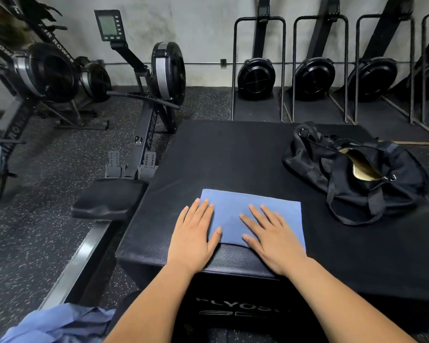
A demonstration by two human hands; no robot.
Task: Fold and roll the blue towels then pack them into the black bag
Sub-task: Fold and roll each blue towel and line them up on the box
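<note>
A blue towel [235, 209] lies folded into a flat rectangle near the front edge of a black padded box [233, 157]. My left hand [195, 233] rests flat on the towel's left edge, fingers spread, palm partly on the box. My right hand [270, 236] presses flat on the towel's right half, fingers apart. Neither hand grips anything. The black bag [372, 184] sits slumped on the box at the right, its zip open and a tan lining showing. More blue towels [57, 325] lie crumpled at the bottom left.
A rowing machine [144, 115] with its seat [109, 198] stands close to the box's left side. More rowers are at the far left. Several upright machines [256, 78] line the back wall. The floor is dark speckled rubber.
</note>
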